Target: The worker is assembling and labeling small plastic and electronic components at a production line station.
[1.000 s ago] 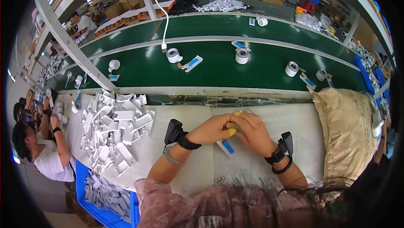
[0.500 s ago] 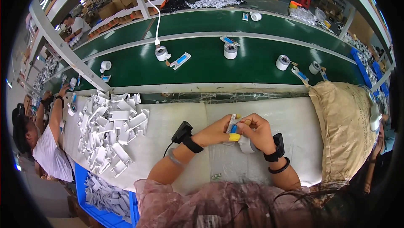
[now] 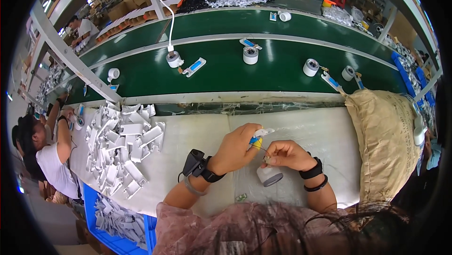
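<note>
My left hand [image 3: 235, 147] is closed around a white plastic holder [image 3: 265, 132] with a blue part [image 3: 254, 140] by the fingers; yellow covers a fingertip. Thin dark wires run from it toward my right hand [image 3: 294, 155], whose fingers pinch a small brownish piece [image 3: 267, 161]. Just below those fingers, a white cylinder [image 3: 269, 176] with a grey rim lies tilted over the pale work surface. Whether the right hand also touches the cylinder is hard to see.
A heap of white plastic parts [image 3: 125, 137] covers the left side, above a blue bin [image 3: 101, 229]. To the right stands a brown sack [image 3: 383, 147]. Beyond, a green conveyor [image 3: 212, 78] carries several cylinders with wired holders. A co-worker [image 3: 56, 156] sits at far left.
My hands have drawn apart, stretching the wires between them. The left has turned with the holder; the right has lowered. The cylinder shows tilted below. Items on the near conveyor have shifted slightly left.
</note>
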The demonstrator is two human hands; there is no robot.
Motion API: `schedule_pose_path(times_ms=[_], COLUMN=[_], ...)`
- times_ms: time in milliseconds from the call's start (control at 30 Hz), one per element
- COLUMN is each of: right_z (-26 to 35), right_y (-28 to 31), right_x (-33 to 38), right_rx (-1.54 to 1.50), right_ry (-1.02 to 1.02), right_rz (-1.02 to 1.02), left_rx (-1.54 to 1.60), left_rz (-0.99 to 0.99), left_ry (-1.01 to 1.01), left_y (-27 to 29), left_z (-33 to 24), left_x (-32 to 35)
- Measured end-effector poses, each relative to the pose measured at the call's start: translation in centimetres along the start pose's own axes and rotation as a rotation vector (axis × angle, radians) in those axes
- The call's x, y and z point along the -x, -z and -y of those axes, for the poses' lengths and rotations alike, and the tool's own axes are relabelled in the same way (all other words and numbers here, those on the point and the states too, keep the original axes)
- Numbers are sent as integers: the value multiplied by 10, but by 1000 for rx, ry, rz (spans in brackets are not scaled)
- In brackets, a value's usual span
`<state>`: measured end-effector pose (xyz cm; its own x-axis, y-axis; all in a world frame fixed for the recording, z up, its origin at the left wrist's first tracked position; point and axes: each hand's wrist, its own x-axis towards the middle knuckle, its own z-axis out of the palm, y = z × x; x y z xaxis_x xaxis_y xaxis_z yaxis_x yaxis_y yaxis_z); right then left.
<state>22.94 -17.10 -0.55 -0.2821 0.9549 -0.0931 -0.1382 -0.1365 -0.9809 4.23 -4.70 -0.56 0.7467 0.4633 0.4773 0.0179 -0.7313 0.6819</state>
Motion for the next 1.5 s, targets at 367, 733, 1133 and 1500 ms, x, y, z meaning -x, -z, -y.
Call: schedule_pose_path(times_ms=[367,733,1133,1500], right_z=[-11,-21,-20,-22], right_y=[-18,-21,-23,-19], right_x=[-10,-13,-11,-10], right_rx=[1250,1094,1074,1097], right_ry=[590,733,750,730], right_rz=[-864,-813,-857,-819], left_rx=[845,899,673,657], left_rz=[213,175,239,244], left_ry=[545,470,416,394], left_y=[-8,-21,-21,-22], left_z=[6,3,-4,-1], left_x=[-1,8,8,9])
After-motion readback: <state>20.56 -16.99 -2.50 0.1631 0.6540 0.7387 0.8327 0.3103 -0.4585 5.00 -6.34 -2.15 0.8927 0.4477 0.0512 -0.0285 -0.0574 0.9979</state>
